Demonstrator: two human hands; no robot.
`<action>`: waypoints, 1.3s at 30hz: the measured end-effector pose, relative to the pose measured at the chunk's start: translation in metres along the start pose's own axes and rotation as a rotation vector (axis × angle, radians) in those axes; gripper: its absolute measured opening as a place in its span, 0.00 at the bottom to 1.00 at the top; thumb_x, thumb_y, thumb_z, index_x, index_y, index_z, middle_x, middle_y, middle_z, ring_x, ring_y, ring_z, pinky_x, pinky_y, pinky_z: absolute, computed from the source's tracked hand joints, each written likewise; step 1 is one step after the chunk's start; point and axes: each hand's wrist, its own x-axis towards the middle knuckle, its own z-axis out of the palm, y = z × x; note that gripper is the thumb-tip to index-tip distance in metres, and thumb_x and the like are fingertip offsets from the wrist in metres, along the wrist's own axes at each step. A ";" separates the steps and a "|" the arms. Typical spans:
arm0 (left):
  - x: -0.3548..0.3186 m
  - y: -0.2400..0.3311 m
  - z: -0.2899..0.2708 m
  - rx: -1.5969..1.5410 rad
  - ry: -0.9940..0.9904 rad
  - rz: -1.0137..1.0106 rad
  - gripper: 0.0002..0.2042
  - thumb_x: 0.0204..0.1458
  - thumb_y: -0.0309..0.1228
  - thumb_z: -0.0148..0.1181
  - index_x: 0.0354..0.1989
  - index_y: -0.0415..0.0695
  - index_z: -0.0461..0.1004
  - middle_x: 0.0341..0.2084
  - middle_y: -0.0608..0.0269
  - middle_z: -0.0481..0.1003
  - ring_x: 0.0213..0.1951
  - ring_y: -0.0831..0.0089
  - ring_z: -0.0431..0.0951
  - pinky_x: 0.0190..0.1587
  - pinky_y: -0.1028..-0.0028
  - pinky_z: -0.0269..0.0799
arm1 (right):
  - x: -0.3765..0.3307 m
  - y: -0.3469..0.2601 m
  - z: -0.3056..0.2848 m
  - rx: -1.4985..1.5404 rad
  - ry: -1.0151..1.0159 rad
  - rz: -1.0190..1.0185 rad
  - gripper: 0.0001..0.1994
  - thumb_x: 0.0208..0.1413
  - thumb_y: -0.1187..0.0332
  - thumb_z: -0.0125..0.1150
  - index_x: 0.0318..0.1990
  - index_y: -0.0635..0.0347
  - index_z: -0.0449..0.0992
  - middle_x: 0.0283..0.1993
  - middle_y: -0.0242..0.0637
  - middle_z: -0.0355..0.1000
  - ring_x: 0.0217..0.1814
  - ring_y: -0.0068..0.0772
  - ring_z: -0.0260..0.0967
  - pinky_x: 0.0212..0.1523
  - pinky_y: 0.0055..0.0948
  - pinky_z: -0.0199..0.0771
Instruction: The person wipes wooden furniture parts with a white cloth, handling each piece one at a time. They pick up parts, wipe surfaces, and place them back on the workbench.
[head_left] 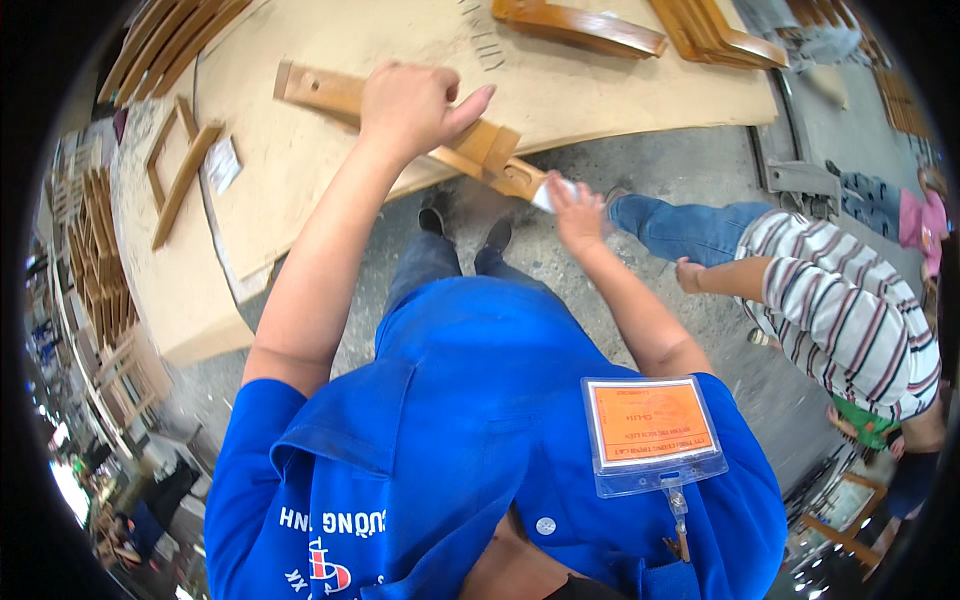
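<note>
A long varnished wooden piece (328,97) lies slantwise, its far left end over the pale tabletop and its right end sticking out past the near edge. My left hand (410,108) is closed over its upper part, with the thumb pointing out to the right. Lower down, a raised block crosses the wood, and an oblong slot shows near its right end. At that end my right hand (577,212), slightly blurred, holds a small white sheet (545,196) against the wood. Whether the sheet is cloth or abrasive paper I cannot tell.
Curved wooden parts (580,30) lie at the table's far side, with more (710,35) at far right. A wooden frame (180,170) and a white scrap (222,165) sit on the left. A person in a striped shirt (830,290) stands close on my right.
</note>
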 end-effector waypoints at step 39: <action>0.069 -0.090 0.000 -0.033 -0.015 0.112 0.23 0.56 0.51 0.51 0.20 0.46 0.76 0.11 0.59 0.72 0.20 0.56 0.74 0.34 0.61 0.68 | 0.087 -0.070 -0.057 0.244 -0.110 0.261 0.32 0.51 0.73 0.54 0.67 0.47 0.57 0.71 0.27 0.50 0.63 0.42 0.54 0.58 0.58 0.57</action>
